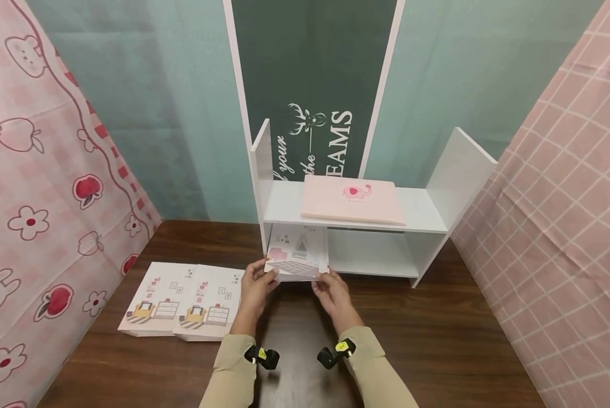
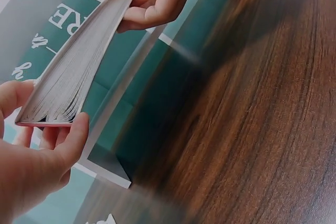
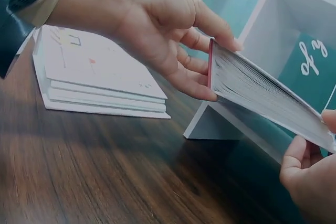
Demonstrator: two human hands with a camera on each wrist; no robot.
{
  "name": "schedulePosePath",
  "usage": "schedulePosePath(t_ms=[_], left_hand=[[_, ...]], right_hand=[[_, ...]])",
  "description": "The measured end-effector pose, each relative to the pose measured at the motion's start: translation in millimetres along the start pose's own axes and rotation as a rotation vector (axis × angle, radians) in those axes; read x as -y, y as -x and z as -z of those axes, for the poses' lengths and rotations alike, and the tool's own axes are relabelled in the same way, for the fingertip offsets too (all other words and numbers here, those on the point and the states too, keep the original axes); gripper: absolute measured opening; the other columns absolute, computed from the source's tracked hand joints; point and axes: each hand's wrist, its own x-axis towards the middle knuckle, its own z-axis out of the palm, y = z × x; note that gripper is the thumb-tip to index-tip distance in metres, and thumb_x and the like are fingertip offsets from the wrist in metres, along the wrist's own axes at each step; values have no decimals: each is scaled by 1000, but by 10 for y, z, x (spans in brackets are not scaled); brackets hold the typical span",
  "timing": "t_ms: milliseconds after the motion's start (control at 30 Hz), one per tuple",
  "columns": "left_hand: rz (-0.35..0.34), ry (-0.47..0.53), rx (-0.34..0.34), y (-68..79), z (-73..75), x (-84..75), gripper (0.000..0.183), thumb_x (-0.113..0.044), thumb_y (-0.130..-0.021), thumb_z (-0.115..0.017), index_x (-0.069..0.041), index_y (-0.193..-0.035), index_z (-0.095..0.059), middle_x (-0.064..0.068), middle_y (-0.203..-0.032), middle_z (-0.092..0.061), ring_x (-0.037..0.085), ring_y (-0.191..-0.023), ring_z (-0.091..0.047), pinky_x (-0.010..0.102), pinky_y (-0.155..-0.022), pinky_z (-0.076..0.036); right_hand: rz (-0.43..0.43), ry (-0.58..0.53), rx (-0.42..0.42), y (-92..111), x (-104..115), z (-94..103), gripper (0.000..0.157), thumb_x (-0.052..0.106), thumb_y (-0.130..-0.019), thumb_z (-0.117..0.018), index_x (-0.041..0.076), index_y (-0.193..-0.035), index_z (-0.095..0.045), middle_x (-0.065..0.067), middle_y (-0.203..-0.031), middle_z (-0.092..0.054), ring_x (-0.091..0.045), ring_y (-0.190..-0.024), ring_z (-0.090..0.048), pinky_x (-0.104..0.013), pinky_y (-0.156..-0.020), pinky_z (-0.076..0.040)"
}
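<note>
My left hand (image 1: 254,292) and right hand (image 1: 335,297) hold a white-covered book (image 1: 299,258) by its two near corners, thumbs on top and fingers beneath. A drawn room decorates its cover. The far part of the book reaches into the left side of the lower compartment of a white desktop shelf (image 1: 412,204). In the left wrist view, the page edges (image 2: 73,66) fan slightly between the covers. The right wrist view shows a red spine (image 3: 210,64) at the left hand's end. Whether the book touches the compartment floor cannot be told.
Left of the hands, white books (image 1: 149,294) lie in overlapping piles on the dark wooden table (image 1: 437,328). A pink folder-like item (image 1: 330,198) with an elephant picture lies on the upper shelf board. Patterned pink cloth hangs on both sides.
</note>
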Motion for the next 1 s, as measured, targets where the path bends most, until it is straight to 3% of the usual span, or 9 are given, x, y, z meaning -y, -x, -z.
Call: schedulePosePath(t_ms=[200, 433, 633, 733, 767, 800, 900, 933, 1000], left_hand=[[-7, 41, -26, -27, -27, 72, 40, 5, -81, -65, 3, -117, -47, 7, -92, -55, 13, -70, -58, 32, -67, -55], [-12, 60, -71, -52, -42, 105, 39, 2, -82, -66, 4, -117, -48, 9, -94, -57, 13, -73, -59, 32, -68, -55], [-2, 66, -129, -114, -66, 129, 35, -1, -82, -67, 4, -112, -50, 9, -94, -57, 12, -72, -59, 30, -66, -55], [-2, 75, -152, -139, -76, 133, 33, -1, -82, -68, 4, -110, -50, 9, -89, -56, 12, -70, -59, 29, -65, -55], [-2, 76, -159, -144, -81, 130, 32, -1, -82, -68, 4, -109, -51, 8, -88, -56, 12, -69, -59, 28, -65, -54], [-1, 78, -164, -150, -85, 126, 32, 0, -82, -68, 4, -108, -51, 8, -87, -56, 12, -69, -59, 28, -64, -54], [-7, 68, -175, -165, -93, 117, 30, 1, -81, -68, 4, -107, -52, 7, -85, -56, 13, -68, -59, 27, -64, -54], [-8, 65, -176, -172, -95, 116, 30, 1, -81, -68, 4, -107, -53, 7, -85, -56, 13, -68, -60, 28, -65, -54], [-10, 59, -179, -185, -95, 120, 30, 1, -80, -68, 4, -106, -53, 7, -84, -57, 14, -69, -60, 30, -67, -55]], right_hand=[[-19, -62, 3, -35, 4, 2, 18, -13, -88, -40, 1, -95, -47, -3, -78, -55, -11, -70, -51, -21, -67, -44], [-43, -101, 22, -12, 43, -19, 20, -12, -87, -46, 0, -102, -50, -5, -84, -54, -13, -77, -51, -22, -74, -45], [-49, -41, -42, -34, 57, -61, 33, -8, -91, -45, -1, -123, -42, -5, -90, -55, -13, -83, -52, -24, -81, -44], [-57, -53, -64, -174, -19, 68, 36, -9, -90, -48, -3, -124, -42, -6, -96, -53, -14, -90, -51, -27, -89, -43], [-57, -64, -59, -236, -56, 131, 37, -9, -89, -49, -4, -125, -43, -8, -100, -52, -16, -94, -51, -28, -91, -43], [-59, -108, -2, -343, -111, 249, 35, -10, -86, -54, -5, -120, -47, -9, -100, -53, -17, -94, -52, -29, -90, -44], [-53, -136, 52, -443, -187, 380, 45, -11, -82, -60, -7, -125, -46, -15, -114, -51, -20, -105, -50, -30, -94, -42], [-52, -141, 50, -437, -191, 371, 59, -11, -76, -67, -9, -129, -43, -16, -119, -50, -22, -109, -49, -31, -97, -40], [-45, -128, 36, -365, -158, 298, 64, -11, -76, -67, -10, -133, -38, -18, -122, -48, -22, -111, -48, -31, -99, -39]])
